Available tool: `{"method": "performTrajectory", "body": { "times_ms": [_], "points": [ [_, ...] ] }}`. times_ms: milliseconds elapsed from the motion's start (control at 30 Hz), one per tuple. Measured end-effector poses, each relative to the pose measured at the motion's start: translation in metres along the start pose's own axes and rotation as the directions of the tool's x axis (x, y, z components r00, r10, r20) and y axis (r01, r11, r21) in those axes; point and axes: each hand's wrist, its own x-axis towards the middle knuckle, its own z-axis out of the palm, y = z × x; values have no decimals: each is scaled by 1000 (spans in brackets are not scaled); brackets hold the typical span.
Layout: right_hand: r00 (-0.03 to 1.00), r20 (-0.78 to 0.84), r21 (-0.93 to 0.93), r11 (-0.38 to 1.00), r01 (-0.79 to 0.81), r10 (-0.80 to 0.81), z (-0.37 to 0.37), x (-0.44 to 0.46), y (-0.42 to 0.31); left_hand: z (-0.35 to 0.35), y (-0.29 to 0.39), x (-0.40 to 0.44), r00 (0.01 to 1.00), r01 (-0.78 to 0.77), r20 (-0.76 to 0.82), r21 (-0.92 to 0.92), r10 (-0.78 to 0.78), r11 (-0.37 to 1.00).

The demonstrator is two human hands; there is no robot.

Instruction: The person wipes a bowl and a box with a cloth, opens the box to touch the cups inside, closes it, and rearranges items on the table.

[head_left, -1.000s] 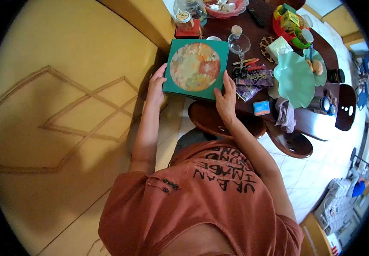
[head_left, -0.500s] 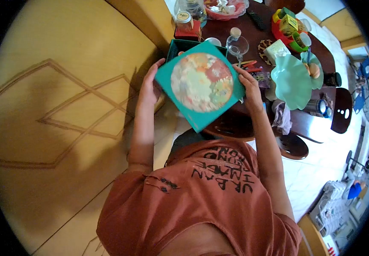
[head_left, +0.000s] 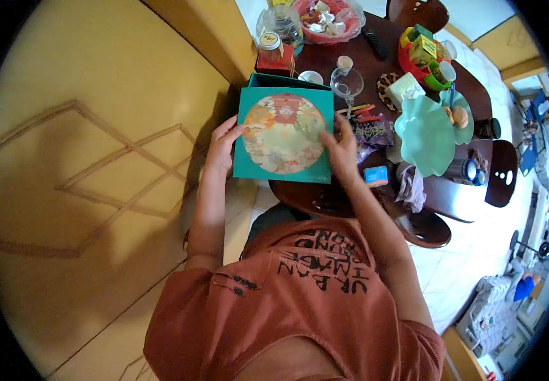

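A square green lid with a round floral picture is held between my two hands, over the near edge of the dark table. My left hand grips its left edge, thumb on top. On the right edge is my right hand, slightly blurred, its thumb over the picture's rim. Behind the lid shows the dark green rim of the box base, whose inside is mostly hidden by the lid.
On the table are a red box with a jar, a glass cup, purple packets, a wavy mint bowl, a blue tin and a remote. A yellow wall stands at left.
The lid has come off the box base, been turned around and moved toward my body. Both hands have shifted with it and still hold it by its sides.
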Motion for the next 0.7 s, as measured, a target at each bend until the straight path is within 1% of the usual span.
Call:
{"method": "performTrajectory", "body": {
  "times_ms": [33, 67, 133, 167, 200, 233, 267, 300, 333, 400, 433, 500, 533, 600, 633, 700],
  "points": [
    [987, 13, -231, 960, 161, -162, 7, -5, -4, 0, 1, 7, 1000, 1, 1, -2, -1, 1000],
    [996, 15, -274, 958, 91, -90, 10, -14, -7, -2, -2, 14, 1000, -17, -14, 13, 17, 1000],
    [999, -17, -314, 949, 34, -42, 22, -13, -1, -9, -11, 31, 999, -38, -26, 29, 38, 999],
    [999, -47, -331, 944, -3, -13, 29, -12, 6, -14, -17, 41, 990, -103, -66, 228, 121, 968],
    [999, -51, -330, 944, -3, -15, 34, -11, 7, -15, -18, 47, 974, -152, -89, 419, 208, 895],
    [996, -81, -338, 941, 1, -31, 37, -10, 8, -18, -17, 53, 974, -156, -83, 419, 209, 894],
    [993, -111, -348, 937, 5, -46, 40, -8, 9, -21, -16, 58, 955, -183, -59, 657, 292, 731],
    [992, -117, -351, 936, 2, -46, 42, -7, 7, -20, -14, 61, 932, -186, -13, 841, 363, 508],
    [992, -122, -360, 933, -15, -32, 44, -6, 6, -17, -13, 63, 933, -190, -7, 840, 360, 509],
    [989, -143, -381, 922, -76, 23, 47, -5, -1, -12, -11, 65, 887, -194, 37, 934, 460, 300],
    [989, -149, -381, 921, -80, 24, 48, -4, 1, -15, -13, 69, 889, -199, 43, 933, 457, 300],
    [987, -146, -509, 861, -11, -74, 49, -2, 6, -25, -18, 77, 913, -226, 62, 899, 402, 375],
    [986, -149, -509, 860, -13, -73, 49, -1, 8, -27, -21, 79, 914, -229, 65, 899, 401, 375],
    [976, -159, -518, 855, 43, -146, 49, 2, 10, -30, -25, 83, 898, -263, 83, 889, 433, 375],
    [976, -160, -519, 854, 42, -145, 48, 2, 9, -31, -26, 84, 898, -263, 84, 889, 431, 376],
    [991, -117, -480, 877, 6, -70, 47, 2, 8, -29, -26, 87, 869, -280, 111, 913, 481, 295]
  ]
}}
